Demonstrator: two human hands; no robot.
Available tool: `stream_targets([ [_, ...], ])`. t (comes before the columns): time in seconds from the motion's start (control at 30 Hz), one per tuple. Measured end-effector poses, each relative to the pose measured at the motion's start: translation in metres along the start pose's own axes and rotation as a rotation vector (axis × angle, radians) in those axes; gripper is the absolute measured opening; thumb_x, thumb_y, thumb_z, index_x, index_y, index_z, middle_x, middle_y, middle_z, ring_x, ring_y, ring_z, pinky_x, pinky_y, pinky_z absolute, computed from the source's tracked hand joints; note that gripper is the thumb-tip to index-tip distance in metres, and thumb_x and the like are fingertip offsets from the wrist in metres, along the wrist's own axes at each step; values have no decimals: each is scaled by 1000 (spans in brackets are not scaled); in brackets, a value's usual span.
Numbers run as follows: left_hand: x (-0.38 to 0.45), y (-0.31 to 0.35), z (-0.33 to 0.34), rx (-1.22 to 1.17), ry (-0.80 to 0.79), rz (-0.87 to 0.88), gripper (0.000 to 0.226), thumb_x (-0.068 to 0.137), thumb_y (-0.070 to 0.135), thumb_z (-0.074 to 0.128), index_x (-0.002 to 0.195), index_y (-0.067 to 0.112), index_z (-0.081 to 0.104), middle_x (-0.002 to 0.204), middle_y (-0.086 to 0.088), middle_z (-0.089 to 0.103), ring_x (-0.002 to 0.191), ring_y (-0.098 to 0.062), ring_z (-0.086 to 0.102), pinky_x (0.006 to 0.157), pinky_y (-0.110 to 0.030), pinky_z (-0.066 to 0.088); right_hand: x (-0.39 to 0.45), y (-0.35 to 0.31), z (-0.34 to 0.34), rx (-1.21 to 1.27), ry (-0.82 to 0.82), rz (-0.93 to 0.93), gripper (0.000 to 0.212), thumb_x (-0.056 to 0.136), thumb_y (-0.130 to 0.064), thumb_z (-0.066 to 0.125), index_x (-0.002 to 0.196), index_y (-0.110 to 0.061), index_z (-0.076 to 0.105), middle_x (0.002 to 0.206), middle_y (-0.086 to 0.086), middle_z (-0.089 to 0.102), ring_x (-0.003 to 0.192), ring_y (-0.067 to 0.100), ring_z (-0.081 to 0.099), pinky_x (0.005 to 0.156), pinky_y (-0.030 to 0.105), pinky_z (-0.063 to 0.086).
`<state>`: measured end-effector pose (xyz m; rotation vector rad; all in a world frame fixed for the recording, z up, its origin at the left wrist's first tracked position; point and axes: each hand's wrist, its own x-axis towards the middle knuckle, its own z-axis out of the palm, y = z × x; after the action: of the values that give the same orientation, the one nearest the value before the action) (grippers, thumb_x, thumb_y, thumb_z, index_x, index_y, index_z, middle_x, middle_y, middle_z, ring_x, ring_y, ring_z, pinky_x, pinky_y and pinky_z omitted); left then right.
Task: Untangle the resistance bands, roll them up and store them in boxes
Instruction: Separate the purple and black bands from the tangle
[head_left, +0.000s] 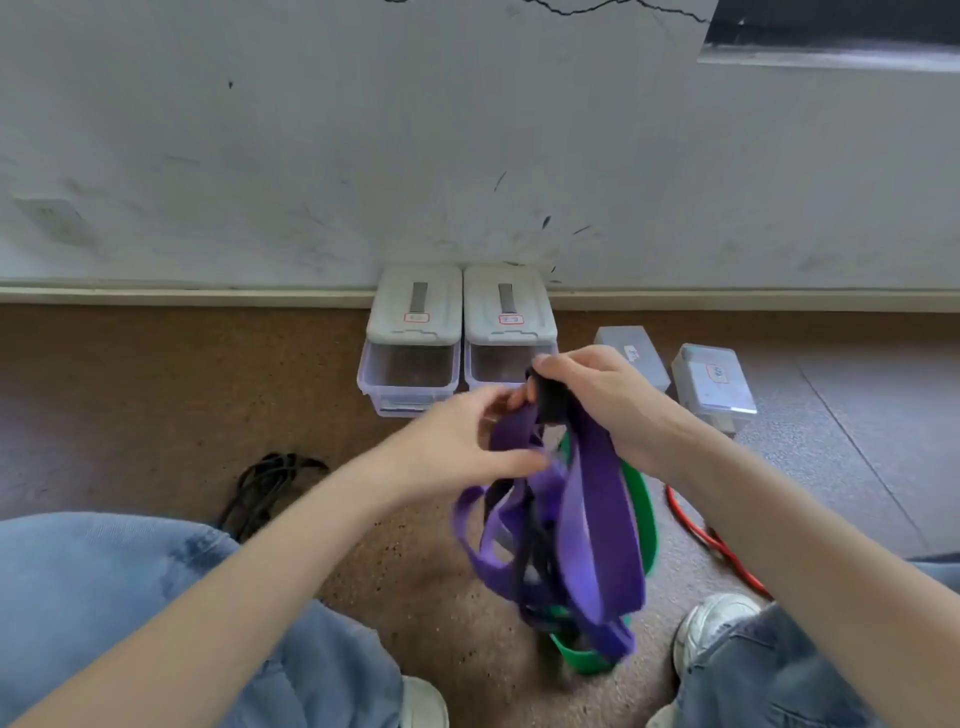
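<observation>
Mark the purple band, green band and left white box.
purple band (597, 519), head view, wide strap hanging below the right hand
green band (641, 512), head view, right edge behind purple
left white box (415, 304), head view, lid

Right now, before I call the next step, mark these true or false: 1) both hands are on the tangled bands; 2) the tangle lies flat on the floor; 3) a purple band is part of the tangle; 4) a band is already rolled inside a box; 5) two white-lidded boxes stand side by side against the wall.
1) True: the left hand and right hand both hold the tangle.
2) False: the bands hang in the air from the hands' grip.
3) True: the purple band is knotted with a green band and a black band.
4) False: the two white-lidded boxes show no band inside.
5) True.
</observation>
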<state>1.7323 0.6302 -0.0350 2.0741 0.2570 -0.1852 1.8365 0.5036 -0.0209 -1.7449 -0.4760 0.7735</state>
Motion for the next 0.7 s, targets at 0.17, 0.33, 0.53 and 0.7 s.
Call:
stream_targets([
  [0.17, 12, 0, 0, 153, 134, 137, 17, 82, 21, 65, 99, 22, 62, 92, 2, 67, 82, -12, 62, 71, -23, 47, -5, -6, -9, 22, -136, 18, 31, 84, -26, 65, 89, 5, 68, 83, 17, 70, 71, 24, 64, 71, 32, 54],
  [0.33, 6, -7, -28, 320, 158, 142, 22, 77, 43, 66, 89, 25, 66, 79, 10, 67, 72, 0, 61, 64, -11, 45, 4, 1, -30, -293, 95, 58, 21, 86, -20, 59, 77, -1, 64, 75, 9, 58, 74, 20, 50, 69, 29, 40],
  [0.53, 0, -1, -69, -261, 521, 262, 7, 79, 20, 65, 79, 27, 63, 66, 12, 67, 56, 5, 59, 54, -6, 42, 7, 29, -41, -799, -111, 295, 25, 91, -29, 56, 106, -10, 53, 93, 6, 58, 82, 15, 55, 66, 23, 44],
  [0.7, -6, 20, -67, -443, 440, 382, 15, 72, 32, 54, 71, 29, 68, 65, 12, 63, 59, -2, 50, 52, -10, 39, 1, 13, -27, -502, -165, -26, 96, 68, -41, 76, 146, -27, 21, 150, -4, 29, 131, 16, 37, 108, 38, 36],
])
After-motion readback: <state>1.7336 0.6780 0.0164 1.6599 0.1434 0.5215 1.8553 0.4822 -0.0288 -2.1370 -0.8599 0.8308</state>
